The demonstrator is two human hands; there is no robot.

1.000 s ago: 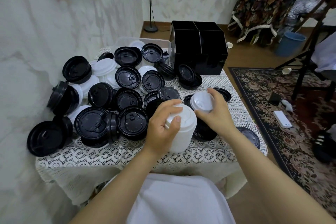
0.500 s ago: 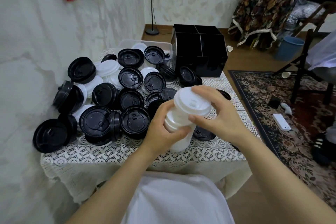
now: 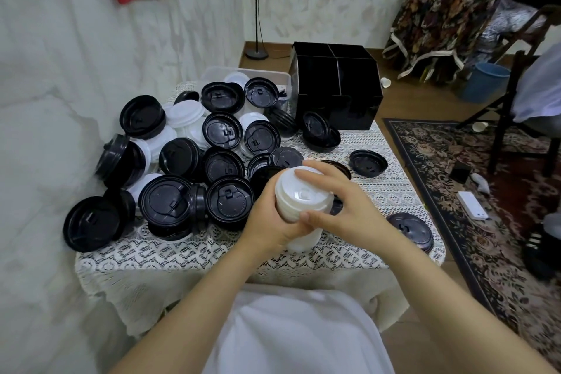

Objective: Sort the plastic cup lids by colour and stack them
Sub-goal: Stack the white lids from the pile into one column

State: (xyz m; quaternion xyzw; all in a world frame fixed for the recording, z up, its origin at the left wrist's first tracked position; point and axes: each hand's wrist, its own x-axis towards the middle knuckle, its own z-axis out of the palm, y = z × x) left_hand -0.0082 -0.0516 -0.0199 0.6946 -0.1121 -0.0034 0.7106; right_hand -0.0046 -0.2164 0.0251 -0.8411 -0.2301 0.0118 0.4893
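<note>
My left hand (image 3: 270,222) grips the stack of white lids (image 3: 299,209) from the side, fingers closed round it, above the counter (image 3: 391,161) front. My right hand (image 3: 340,206) clasps the top white lid (image 3: 303,191), thumb and fingers on its rim. Black lids (image 3: 194,167) lie heaped left.

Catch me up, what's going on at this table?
A person is sorting cup lids by colour. The left hand grips a stack of white lids held above the lace-covered table, and the right hand wraps around its top, with fingers on the uppermost lid. Most of the black lids lie in a loose pile on the left with some white ones mixed in; a few lie singly on the right. The black divided box stands behind.
</note>
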